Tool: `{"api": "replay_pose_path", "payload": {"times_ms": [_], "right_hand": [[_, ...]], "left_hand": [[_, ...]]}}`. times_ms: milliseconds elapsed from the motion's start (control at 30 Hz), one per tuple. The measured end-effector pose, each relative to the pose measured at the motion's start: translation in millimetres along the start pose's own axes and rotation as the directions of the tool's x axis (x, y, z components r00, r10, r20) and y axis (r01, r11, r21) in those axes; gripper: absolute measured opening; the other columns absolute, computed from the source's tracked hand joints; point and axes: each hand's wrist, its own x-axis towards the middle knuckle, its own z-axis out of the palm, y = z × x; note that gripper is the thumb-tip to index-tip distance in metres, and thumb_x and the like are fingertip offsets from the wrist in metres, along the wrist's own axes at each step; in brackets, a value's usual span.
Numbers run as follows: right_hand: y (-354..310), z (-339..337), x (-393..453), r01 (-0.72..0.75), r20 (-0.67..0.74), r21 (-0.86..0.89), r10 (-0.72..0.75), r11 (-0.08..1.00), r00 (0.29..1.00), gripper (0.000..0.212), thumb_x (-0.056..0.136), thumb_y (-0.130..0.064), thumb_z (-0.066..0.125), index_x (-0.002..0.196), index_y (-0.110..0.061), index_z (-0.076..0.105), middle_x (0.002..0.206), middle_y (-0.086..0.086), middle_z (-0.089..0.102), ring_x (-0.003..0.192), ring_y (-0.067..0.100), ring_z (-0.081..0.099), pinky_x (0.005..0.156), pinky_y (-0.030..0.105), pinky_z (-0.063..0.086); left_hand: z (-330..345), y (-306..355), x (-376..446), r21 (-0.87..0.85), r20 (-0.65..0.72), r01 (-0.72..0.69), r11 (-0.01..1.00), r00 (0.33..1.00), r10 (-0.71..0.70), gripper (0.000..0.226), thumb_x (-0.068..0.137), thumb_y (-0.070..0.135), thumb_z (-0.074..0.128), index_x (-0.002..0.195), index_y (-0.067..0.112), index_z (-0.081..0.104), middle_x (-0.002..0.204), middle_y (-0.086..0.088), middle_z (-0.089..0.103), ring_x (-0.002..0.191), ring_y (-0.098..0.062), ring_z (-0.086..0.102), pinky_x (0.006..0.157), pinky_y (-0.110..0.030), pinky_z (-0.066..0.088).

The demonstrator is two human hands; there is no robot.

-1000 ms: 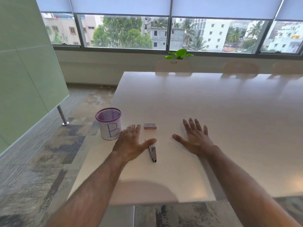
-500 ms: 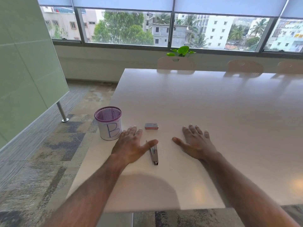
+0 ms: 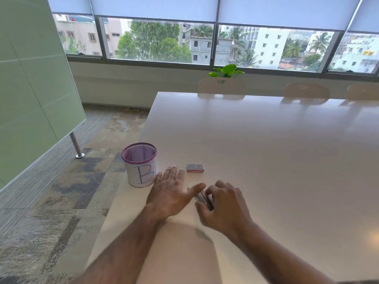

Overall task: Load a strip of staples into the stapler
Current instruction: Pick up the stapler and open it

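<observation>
Head-worn view looks forward and down across table (image 3: 266, 150).

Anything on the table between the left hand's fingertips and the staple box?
Nothing: in the head view only bare table separates the left hand fingertips from the staple box.

Daylit throughout from the windows (image 3: 155, 41) along the far wall, half-shaded by lowered blinds (image 3: 153, 7); soft, even, slightly cool. Broad pale sheen across the table (image 3: 266, 140), with faint chair reflections at its far edge, a warm glare spot at the right edge, and a dim rounded shadow on the near edge between the forearms. Motion blur on the right hand (image 3: 222, 206), sharper on the left hand (image 3: 170, 193); wide-angle bowing of window frames toward the edges.
</observation>
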Motion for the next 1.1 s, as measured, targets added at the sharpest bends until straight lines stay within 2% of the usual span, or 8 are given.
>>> {"api": "replay_pose_path", "payload": {"times_ms": [300, 367, 467, 533, 600, 800, 967, 1100], "right_hand": [[31, -9, 13, -0.357, -0.024, 0.342, 0.388, 0.869, 0.922, 0.013, 0.08, -0.031, 0.067, 0.076, -0.019, 0.07, 0.065, -0.003, 0.066, 0.062, 0.019, 0.058, 0.059, 0.028, 0.043], [39, -14, 18, -0.444, 0.088, 0.583, 0.49, 0.681, 0.867, 0.009, 0.085, -0.023, 0.069, 0.079, -0.017, 0.072, 0.069, 0.002, 0.073, 0.06, 0.018, 0.063, 0.059, 0.03, 0.048], [49, -18, 28, -0.443, 0.347, 0.889, 0.464, 0.113, 0.815, 0.011, 0.094, -0.009, 0.059, 0.089, -0.001, 0.066, 0.084, 0.021, 0.071, 0.054, 0.02, 0.06, 0.05, 0.029, 0.05], [54, -22, 35, -0.431, 0.462, 0.887, 0.342, -0.167, 0.818, 0.014, 0.097, -0.009, 0.053, 0.099, 0.003, 0.06, 0.089, 0.022, 0.072, 0.055, 0.021, 0.065, 0.048, 0.026, 0.056], [58, -24, 41, -0.445, 0.51, 0.847, 0.206, -0.292, 0.835, 0.016, 0.096, -0.011, 0.052, 0.105, 0.002, 0.055, 0.094, 0.022, 0.074, 0.061, 0.023, 0.071, 0.053, 0.029, 0.061], [58, -23, 60, -0.469, 0.5, 0.826, 0.022, -0.313, 0.866, 0.048, 0.075, 0.0, 0.066, 0.121, 0.0, 0.052, 0.085, 0.019, 0.073, 0.064, 0.024, 0.074, 0.059, 0.031, 0.063], [54, -19, 72, -0.501, 0.505, 0.836, -0.039, -0.226, 0.862, 0.044, 0.079, 0.007, 0.061, 0.123, 0.0, 0.059, 0.068, 0.009, 0.062, 0.057, 0.019, 0.066, 0.056, 0.027, 0.06], [53, -16, 83, -0.558, 0.556, 0.783, -0.093, -0.276, 0.826, 0.046, 0.089, -0.028, 0.059, 0.126, 0.0, 0.059, 0.076, 0.007, 0.06, 0.057, 0.019, 0.054, 0.049, 0.028, 0.045]], "left_hand": [[0, 0, 7, 0.007, 0.023, 0.0, 1.0, 1.0, 0.0, 0.13, 0.058, 0.099, 0.0, 0.159, 0.017, 0.006, 0.169, -0.008, 0.001, 0.155, -0.018, -0.004, 0.125, -0.047, -0.001], [0, 1, 11, 0.012, 0.033, 0.005, 1.0, 0.999, -0.006, 0.129, 0.059, 0.1, 0.004, 0.159, 0.018, 0.003, 0.169, -0.008, -0.002, 0.155, -0.017, -0.006, 0.125, -0.047, -0.002], [1, 3, 17, 0.02, 0.035, 0.023, 1.0, 0.999, -0.024, 0.131, 0.059, 0.101, 0.007, 0.159, 0.017, 0.002, 0.169, -0.007, -0.003, 0.155, -0.016, -0.008, 0.125, -0.047, -0.002], [2, 4, 21, 0.027, 0.035, 0.033, 0.999, 0.999, -0.034, 0.133, 0.057, 0.102, 0.007, 0.159, 0.016, 0.001, 0.169, -0.007, -0.004, 0.154, -0.016, -0.009, 0.125, -0.047, -0.002], [2, 5, 26, 0.035, 0.044, 0.044, 0.998, 0.998, -0.046, 0.135, 0.056, 0.104, 0.008, 0.158, 0.016, -0.001, 0.169, -0.007, -0.006, 0.154, -0.016, -0.01, 0.125, -0.047, -0.002], [-2, 7, 36, 0.045, 0.059, 0.062, 0.997, 0.996, -0.065, 0.141, 0.05, 0.104, 0.009, 0.159, 0.016, -0.002, 0.169, -0.004, -0.008, 0.154, -0.014, -0.012, 0.125, -0.046, -0.005], [-1, 9, 35, 0.048, 0.057, 0.063, 0.997, 0.996, -0.066, 0.144, 0.046, 0.105, 0.007, 0.159, 0.016, -0.002, 0.169, -0.003, -0.007, 0.154, -0.013, -0.011, 0.124, -0.045, -0.007], [-2, 7, 41, 0.059, 0.056, 0.055, 0.997, 0.997, -0.059, 0.147, 0.043, 0.106, 0.004, 0.158, 0.016, -0.002, 0.169, -0.004, -0.007, 0.154, -0.013, -0.011, 0.124, -0.045, -0.007]]}}
